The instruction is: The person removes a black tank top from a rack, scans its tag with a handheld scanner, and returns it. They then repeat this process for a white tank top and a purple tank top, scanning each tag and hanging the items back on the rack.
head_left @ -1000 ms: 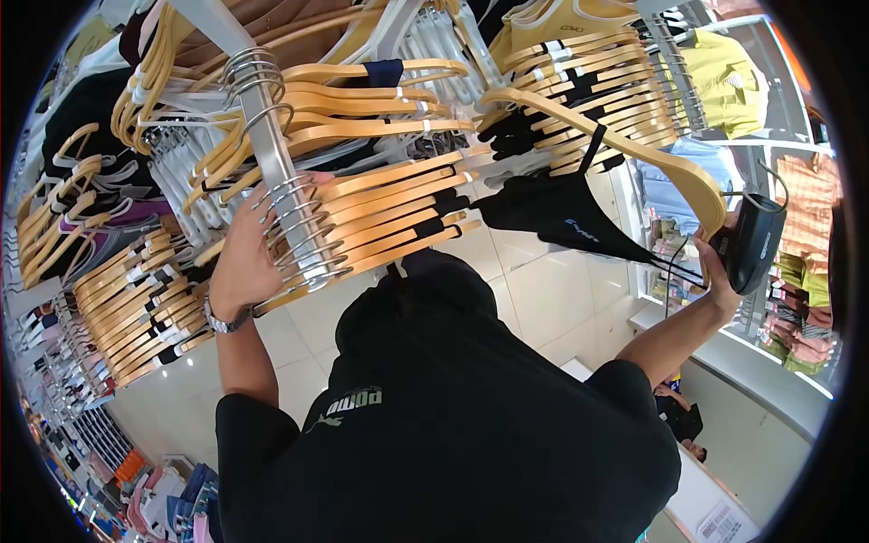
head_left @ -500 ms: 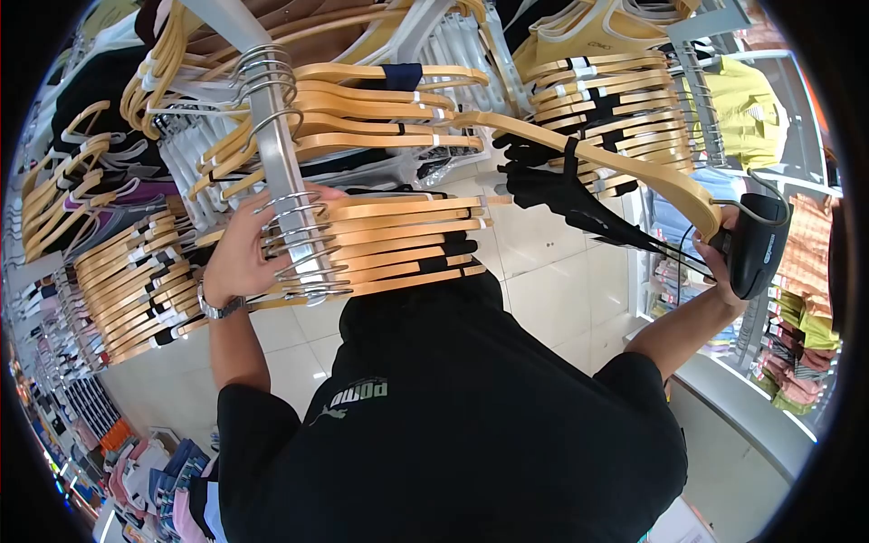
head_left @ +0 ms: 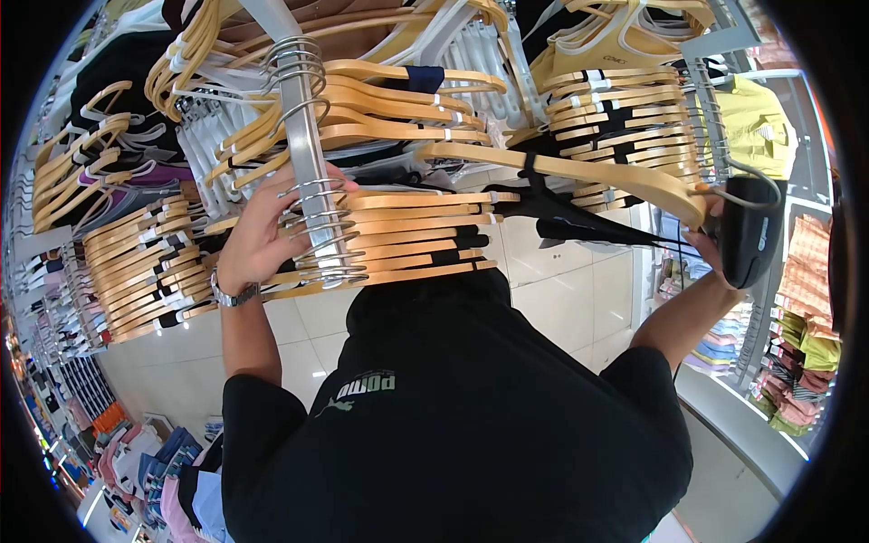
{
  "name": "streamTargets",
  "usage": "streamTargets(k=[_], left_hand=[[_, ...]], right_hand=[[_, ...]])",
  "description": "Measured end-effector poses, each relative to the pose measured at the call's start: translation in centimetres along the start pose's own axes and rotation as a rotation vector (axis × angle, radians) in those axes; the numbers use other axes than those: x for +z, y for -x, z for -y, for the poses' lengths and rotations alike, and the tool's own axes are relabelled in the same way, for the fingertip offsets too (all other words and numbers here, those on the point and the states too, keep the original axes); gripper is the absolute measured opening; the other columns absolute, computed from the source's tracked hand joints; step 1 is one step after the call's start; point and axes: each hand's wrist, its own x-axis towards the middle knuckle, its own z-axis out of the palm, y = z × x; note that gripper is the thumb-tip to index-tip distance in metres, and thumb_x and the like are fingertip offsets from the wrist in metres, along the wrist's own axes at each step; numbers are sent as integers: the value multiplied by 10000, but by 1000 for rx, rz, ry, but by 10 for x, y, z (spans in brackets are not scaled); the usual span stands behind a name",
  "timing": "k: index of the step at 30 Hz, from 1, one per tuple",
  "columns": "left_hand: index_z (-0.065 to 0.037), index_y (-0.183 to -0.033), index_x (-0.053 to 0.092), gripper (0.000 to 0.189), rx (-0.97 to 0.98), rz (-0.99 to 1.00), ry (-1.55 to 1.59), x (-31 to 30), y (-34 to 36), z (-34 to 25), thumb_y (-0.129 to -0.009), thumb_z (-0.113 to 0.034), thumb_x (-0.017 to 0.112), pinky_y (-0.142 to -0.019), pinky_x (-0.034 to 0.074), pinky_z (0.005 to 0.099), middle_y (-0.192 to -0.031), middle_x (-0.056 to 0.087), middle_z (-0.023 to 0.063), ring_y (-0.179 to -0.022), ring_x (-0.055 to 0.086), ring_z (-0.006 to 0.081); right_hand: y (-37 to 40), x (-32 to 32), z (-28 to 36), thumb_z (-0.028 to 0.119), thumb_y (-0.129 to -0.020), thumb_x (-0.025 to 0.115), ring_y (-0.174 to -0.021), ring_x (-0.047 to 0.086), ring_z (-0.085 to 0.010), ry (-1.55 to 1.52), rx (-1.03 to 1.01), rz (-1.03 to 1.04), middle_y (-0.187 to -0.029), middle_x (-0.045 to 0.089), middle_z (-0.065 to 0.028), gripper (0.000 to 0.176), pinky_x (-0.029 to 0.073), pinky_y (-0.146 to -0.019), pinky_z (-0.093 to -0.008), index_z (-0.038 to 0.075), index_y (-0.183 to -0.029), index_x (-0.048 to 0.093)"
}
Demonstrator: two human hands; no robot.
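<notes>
My right hand (head_left: pixel 711 252) is closed around a black barcode scanner (head_left: pixel 748 231) and the hook end of a wooden hanger (head_left: pixel 615 172). A black strappy garment (head_left: pixel 579 217) hangs from this hanger, reaching toward the rail. On the left, my left hand (head_left: pixel 260 237) curls around a row of wooden hangers (head_left: pixel 407 226) by their metal hooks, its fingertips showing past the metal rail (head_left: pixel 301 118). Dark bands and white clips mark several of those hangers. What hangs beneath them is mostly hidden.
More wooden hangers (head_left: pixel 625 118) hang on a second rail at the right, and another row (head_left: pixel 145 271) at the left. Yellow garments (head_left: pixel 756 118) hang beyond. Folded clothes (head_left: pixel 172 480) lie at lower left. Tiled floor (head_left: pixel 561 281) shows between the racks.
The hanger in my right hand has swung to a flatter angle, its free end moving left and down toward the rail's hangers. The black garment moved with it. My left hand stays at the rail.
</notes>
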Motion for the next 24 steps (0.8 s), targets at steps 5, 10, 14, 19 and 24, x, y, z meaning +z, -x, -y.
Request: streamTargets(k=[5, 10, 14, 19, 24], left_hand=[[20, -1193, 619, 524, 14, -30, 62, 4, -1, 1, -675, -57, 592, -968, 485, 386, -1146, 694, 173, -1072, 654, 294], [25, -1179, 626, 469, 17, -20, 81, 5, -2, -1, -712, 0, 595, -906, 522, 366, -1127, 701, 184, -1027, 681, 278], [28, -1174, 633, 476, 39, -38, 117, 7, -1, 3, -698, 35, 608, -896, 533, 368, -1132, 704, 177, -1041, 678, 282], [38, -1185, 627, 533, 66, 7, -9, 2, 1, 4, -652, 44, 599, -916, 531, 379, -1148, 704, 166, -1049, 669, 291], [61, -1154, 631, 534, 46, 20, 4, 1, 2, 3, -638, -60, 566, -935, 522, 381, -1124, 706, 185, -1023, 668, 320]], right_hand=[[-38, 34, 18, -37, -679, 835, -881, 630, -169, 82, 49, 49, -983, 649, -64, 522, 547, -758, -299, 41, -1130, 583], [-69, 61, 6, 34, -675, 848, -877, 669, -168, 0, 110, 15, -968, 694, -90, 537, 552, -760, -325, 1, -1159, 619], [-111, 76, 18, 179, -690, 853, -915, 685, -269, -89, -240, 120, -1058, 692, -161, 624, 521, -851, -362, -38, -1213, 591], [-144, 102, 41, 235, -664, 848, -813, 675, -299, -159, -366, 208, -968, 678, -166, 619, 513, -753, -354, -37, -1160, 596], [-155, 131, 38, 153, -660, 824, -825, 692, -300, -225, -346, 241, -909, 690, -164, 660, 524, -745, -344, -40, -1241, 579]])
